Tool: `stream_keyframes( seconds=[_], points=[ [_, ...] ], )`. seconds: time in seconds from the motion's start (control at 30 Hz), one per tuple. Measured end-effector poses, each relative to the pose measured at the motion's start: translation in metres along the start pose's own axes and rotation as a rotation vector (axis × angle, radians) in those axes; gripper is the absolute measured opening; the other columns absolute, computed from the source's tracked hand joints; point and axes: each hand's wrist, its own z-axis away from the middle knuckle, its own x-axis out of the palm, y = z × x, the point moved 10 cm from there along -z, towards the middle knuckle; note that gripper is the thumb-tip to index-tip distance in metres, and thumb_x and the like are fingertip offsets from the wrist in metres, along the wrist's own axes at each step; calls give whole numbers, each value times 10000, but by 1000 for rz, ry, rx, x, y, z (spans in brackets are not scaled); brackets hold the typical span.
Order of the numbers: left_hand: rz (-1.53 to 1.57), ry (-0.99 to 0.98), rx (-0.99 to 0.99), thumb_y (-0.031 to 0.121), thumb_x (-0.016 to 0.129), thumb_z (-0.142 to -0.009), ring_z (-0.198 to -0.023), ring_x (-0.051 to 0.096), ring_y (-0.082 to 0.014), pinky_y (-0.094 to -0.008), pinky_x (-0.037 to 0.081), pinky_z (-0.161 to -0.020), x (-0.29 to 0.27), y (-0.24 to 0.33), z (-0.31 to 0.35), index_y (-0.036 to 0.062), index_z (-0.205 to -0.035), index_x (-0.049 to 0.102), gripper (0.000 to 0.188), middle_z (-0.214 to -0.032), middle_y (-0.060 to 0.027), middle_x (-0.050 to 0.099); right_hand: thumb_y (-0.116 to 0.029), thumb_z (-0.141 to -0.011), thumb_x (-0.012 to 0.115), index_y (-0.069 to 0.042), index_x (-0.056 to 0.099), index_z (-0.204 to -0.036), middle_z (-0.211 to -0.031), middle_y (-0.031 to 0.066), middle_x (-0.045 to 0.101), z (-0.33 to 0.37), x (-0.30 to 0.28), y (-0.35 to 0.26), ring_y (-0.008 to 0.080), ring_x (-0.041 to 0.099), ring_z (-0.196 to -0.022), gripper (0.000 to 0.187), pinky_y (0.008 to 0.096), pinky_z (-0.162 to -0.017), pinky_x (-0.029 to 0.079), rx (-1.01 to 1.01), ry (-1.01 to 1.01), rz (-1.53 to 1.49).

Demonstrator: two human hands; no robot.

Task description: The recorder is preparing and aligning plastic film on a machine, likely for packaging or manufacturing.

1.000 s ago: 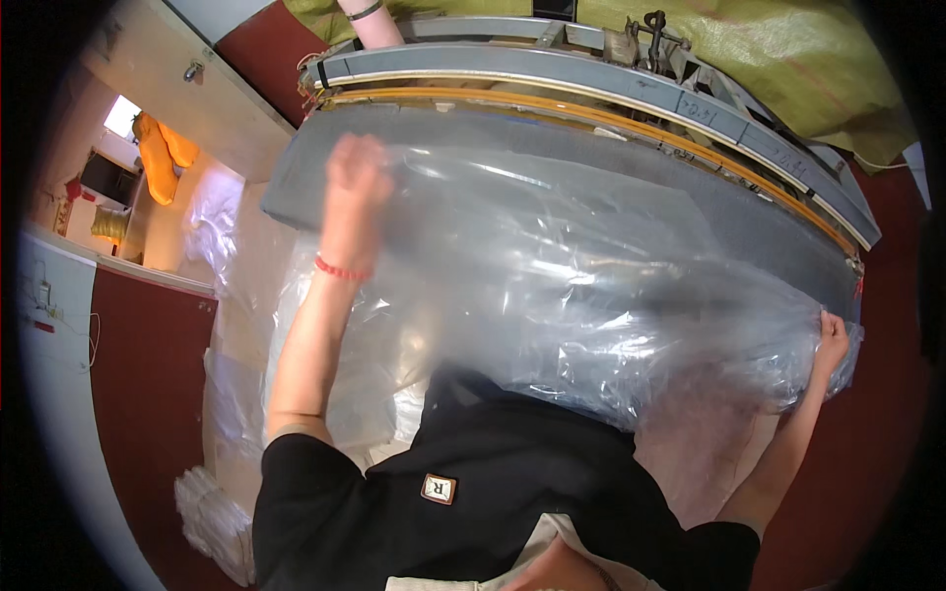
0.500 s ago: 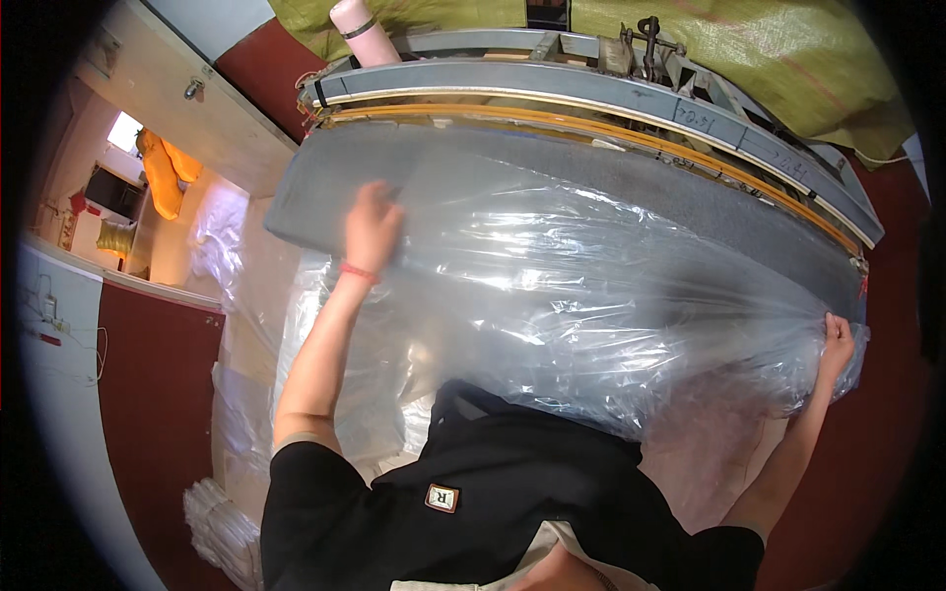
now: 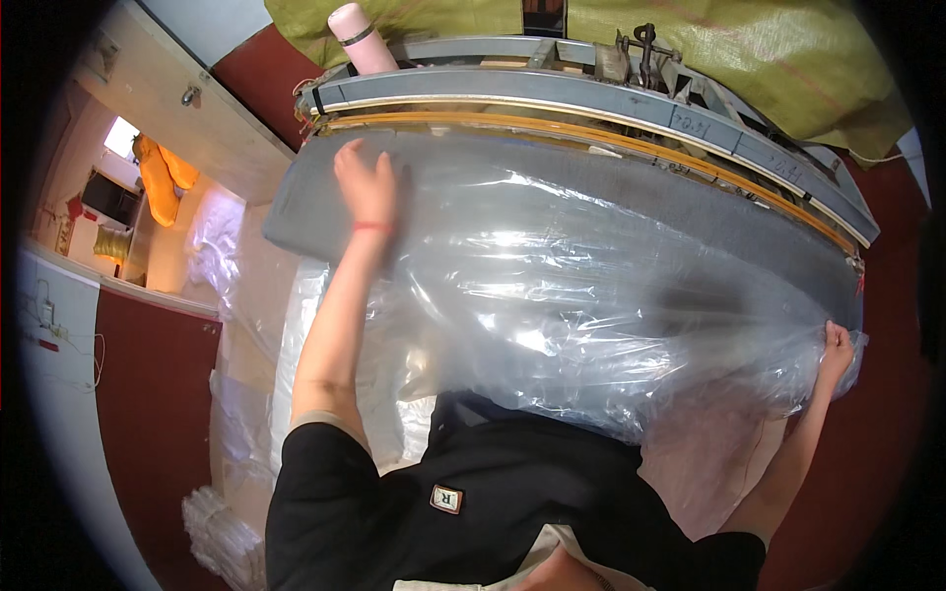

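Note:
A large clear plastic sheet (image 3: 532, 286) lies wrinkled over a long grey padded table (image 3: 315, 187) and hangs down its near side toward my body. At the far right end, my right hand (image 3: 838, 353) pinches the sheet's edge, and creases fan out leftward from those fingers. My left hand (image 3: 367, 187), with a red band at the wrist, is over the left part of the grey pad, beside the sheet's left portion. Its fingers are spread and hold nothing; whether the palm touches the pad I cannot tell.
Along the table's far side runs a grey metal beam (image 3: 591, 89) with a yellow-orange strip (image 3: 552, 123) below it. A pink bottle (image 3: 360, 39) stands behind its left end. Green woven sheeting (image 3: 778, 59) hangs at the back. More clear plastic (image 3: 225, 537) lies on the floor at left, near an open door (image 3: 187, 118).
My left hand has moved slightly farther away across the pad, its fingers now pointing up and left. My right hand stays at the sheet's edge, a touch lower.

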Motion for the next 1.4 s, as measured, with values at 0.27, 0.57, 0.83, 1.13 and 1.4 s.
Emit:
stream_keyframes(
  seconds=[0.27, 0.57, 0.83, 1.13, 1.4],
  points=[
    [115, -632, 451, 128, 576, -757, -956, 513, -275, -352, 420, -814, 46, 73, 56, 17, -1003, 561, 270, -1012, -124, 576, -223, -792, 595, 3, 578, -774, -634, -25, 481, 2, -7, 4, 67, 397, -605, 227, 199, -574, 350, 92, 2, -60],
    [-50, -549, 133, 121, 632, -682, -743, 537, -269, -348, 428, -690, 94, 40, 26, 15, -859, 578, 214, -749, -108, 572, -251, -790, 598, -21, 618, -825, -767, -8, 555, -9, -18, 31, 68, 464, -718, 233, 205, -674, 369, 213, 78, -314],
    [469, -149, -498, 168, 475, -818, -622, 456, -105, -255, 406, -575, 126, -63, 5, 46, -757, 469, 137, -666, -36, 486, -284, -807, 566, -48, 587, -869, -732, 20, 553, -73, 64, -25, 92, 503, -660, 245, 241, -627, 413, 47, 296, -194],
    [743, -115, -553, 135, 588, -762, -493, 434, -72, -213, 363, -442, 162, -97, -17, 61, -712, 456, 159, -595, -6, 499, -191, -745, 635, -39, 535, -743, -587, -11, 504, -101, 110, -57, 67, 437, -513, 182, 198, -490, 358, 90, 390, -427],
    [843, 34, -847, 82, 487, -795, -542, 536, -148, -258, 464, -455, 144, -109, -11, 33, -792, 422, 82, -650, -62, 519, -158, -754, 584, -61, 505, -749, -625, 13, 522, -98, 111, -60, 77, 467, -550, 125, 187, -509, 370, 310, 267, -730]
  ],
)
